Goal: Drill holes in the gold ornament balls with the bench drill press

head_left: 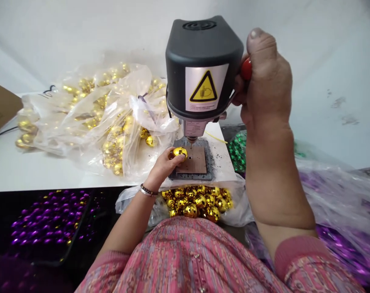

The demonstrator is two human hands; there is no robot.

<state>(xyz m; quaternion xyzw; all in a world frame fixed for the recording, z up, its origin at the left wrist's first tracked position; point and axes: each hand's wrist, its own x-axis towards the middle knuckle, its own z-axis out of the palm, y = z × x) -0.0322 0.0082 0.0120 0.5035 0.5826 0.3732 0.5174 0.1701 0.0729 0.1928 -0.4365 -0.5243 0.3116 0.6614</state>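
My left hand holds a shiny gold ball between thumb and fingers, at the left side of a brown board with a small dark hole. The board lies on the grey base of a black drill press, whose chuck and thin bit are above the board. At the right of the machine head, my right hand is wrapped round a red-knobbed lever. Gold balls fill an open plastic bag just in front of the base.
Large clear bags of gold balls cover the white table at the left. Purple balls lie low on the left, green ones behind my right forearm. Bags with purple items are at the right; a cardboard box stands far left.
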